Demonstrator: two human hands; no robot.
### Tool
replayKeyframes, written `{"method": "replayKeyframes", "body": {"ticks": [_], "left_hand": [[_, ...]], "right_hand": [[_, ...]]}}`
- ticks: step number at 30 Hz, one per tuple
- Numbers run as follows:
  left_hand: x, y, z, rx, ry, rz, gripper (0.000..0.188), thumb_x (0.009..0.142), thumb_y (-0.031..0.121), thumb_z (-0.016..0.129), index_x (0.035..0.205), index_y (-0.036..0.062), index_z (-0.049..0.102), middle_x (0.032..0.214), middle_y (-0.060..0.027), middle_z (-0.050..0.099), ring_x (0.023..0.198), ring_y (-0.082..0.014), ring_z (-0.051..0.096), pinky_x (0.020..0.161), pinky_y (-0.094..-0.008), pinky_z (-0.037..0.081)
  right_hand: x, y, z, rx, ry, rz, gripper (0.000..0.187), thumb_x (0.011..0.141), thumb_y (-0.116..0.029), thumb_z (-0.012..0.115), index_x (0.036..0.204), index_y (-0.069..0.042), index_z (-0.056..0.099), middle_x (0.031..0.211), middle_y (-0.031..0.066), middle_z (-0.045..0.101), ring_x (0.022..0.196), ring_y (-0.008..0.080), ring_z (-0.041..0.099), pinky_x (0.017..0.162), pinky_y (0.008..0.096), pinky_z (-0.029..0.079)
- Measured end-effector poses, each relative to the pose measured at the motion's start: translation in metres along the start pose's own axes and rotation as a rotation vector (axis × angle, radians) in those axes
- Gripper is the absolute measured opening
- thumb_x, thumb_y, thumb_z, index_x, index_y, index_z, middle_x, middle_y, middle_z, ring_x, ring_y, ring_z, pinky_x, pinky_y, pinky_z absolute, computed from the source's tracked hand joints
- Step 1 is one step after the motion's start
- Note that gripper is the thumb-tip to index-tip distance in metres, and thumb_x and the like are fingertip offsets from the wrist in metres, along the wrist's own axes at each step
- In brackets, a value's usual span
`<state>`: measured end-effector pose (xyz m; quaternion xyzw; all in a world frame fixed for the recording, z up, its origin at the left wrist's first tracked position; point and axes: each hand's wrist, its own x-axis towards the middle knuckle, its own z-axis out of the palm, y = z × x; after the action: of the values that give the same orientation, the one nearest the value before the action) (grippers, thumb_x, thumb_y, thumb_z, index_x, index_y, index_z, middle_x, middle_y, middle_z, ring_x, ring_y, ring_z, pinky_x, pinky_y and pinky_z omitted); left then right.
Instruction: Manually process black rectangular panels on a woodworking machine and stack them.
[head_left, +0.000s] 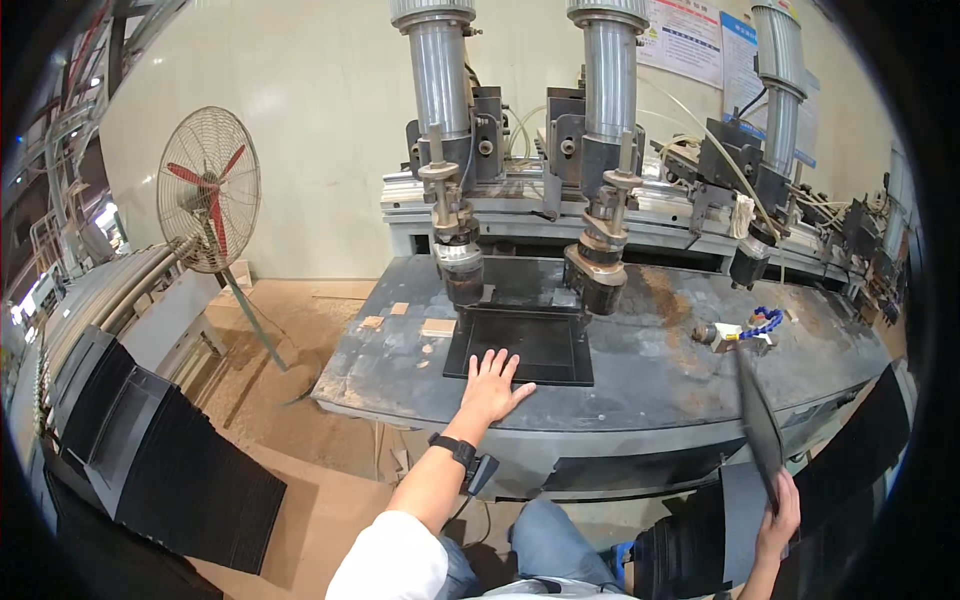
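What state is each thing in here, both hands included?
Left hand: spread, resting on table panel.
Right hand: closed on held panel.
Table panel: lying flat.
Held panel: tilted steeply.
Fan: standing; spinning unclear.
Blue hose: coiled.
Worktable: dusty, stained.
Left panels: stacked.

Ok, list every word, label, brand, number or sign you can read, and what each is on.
None is readable.
White sheet on the wall, red and blue print: too small and blurred.
Blue-edged sheet beside it: too small and blurred.
Black panel under the left hand: no lettering visible on the exposed part.
Dark panel in the right hand: none visible on the side shown.
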<state>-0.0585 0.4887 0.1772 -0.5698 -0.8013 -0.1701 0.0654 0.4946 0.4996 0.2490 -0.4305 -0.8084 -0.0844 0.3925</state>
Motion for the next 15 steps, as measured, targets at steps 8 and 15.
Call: {"method": "replayKeyframes", "body": {"ticks": [8, 15], "left_hand": [[-0.15, -0.009, -0.04, 0.174, 0.266, 0.321, 0.048, 0.073, 0.019, 0.065, 0.119, 0.0103, 0.056, 0.106, -0.0092, 0.054, 0.105, -0.0259, 0.052, 0.097, -0.0418, 0.041], [-0.291, -0.034, -0.199, 0.471, 0.346, 0.422, 0.029, 0.071, 0.013, 0.065, 0.099, 0.0172, 0.063, 0.096, -0.0042, 0.061, 0.081, -0.0194, 0.059, 0.072, -0.0316, 0.053]], "right_hand": [[0.136, -0.124, 0.182, 0.239, -0.119, -0.575, 0.043, 0.066, 0.004, 0.057, 0.107, -0.008, 0.063, 0.109, 0.0105, 0.065, 0.102, 0.0297, 0.062, 0.092, 0.0402, 0.049], [0.168, -0.173, 0.308, 0.288, -0.344, -0.664, 0.043, 0.079, -0.031, 0.067, 0.115, -0.008, 0.06, 0.123, 0.0111, 0.059, 0.12, 0.0313, 0.05, 0.101, 0.0418, 0.041]]}}
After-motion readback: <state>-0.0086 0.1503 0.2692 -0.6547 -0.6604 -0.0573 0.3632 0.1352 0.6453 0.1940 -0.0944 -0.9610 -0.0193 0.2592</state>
